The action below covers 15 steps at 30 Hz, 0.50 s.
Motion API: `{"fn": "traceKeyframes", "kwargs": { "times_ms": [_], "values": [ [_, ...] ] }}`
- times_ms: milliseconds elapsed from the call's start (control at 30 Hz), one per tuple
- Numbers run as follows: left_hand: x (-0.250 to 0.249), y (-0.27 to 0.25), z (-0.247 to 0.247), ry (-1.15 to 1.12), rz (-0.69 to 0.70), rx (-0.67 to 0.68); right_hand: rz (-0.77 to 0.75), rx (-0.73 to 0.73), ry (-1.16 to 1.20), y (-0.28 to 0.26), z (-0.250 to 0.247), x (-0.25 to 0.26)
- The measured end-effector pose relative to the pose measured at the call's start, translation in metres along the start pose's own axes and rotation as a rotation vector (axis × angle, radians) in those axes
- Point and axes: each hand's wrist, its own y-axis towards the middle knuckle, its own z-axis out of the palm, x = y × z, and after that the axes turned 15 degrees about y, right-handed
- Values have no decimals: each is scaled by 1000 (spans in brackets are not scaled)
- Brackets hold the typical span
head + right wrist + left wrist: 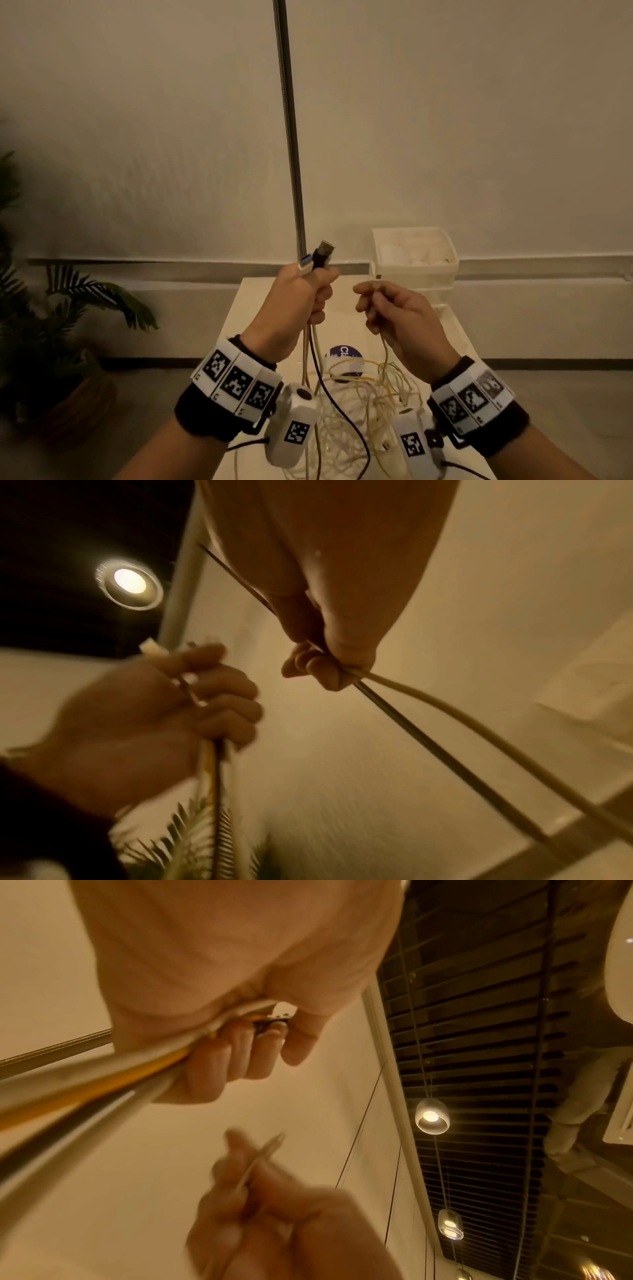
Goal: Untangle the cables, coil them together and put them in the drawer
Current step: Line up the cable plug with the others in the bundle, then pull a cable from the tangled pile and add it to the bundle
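Both hands are raised above the table (260, 308), side by side, apart. Left hand (301, 308) fists a bundle of cables (310, 349), two plugs (317, 257) protruding upward. Right hand (394, 315) pinches one thin yellow cable (386, 353). The remaining tangle (359, 404) lies on the table below the hands.

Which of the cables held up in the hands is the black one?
The black cable is in the left hand, ending in the dark USB plug; the right hand holds a thin yellowish cable.
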Motion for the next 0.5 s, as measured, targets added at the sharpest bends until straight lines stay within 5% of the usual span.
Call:
{"fn": "traceKeyframes", "kwargs": {
  "times_ms": [233, 500],
  "values": [
    [-1, 6, 6, -75, 10, -82, -215, -12, -163, 3, 52, 28],
    [-1, 14, 17, -194, 25, -97, -180, -90, -39, 2, 55, 20]
  ]
}}
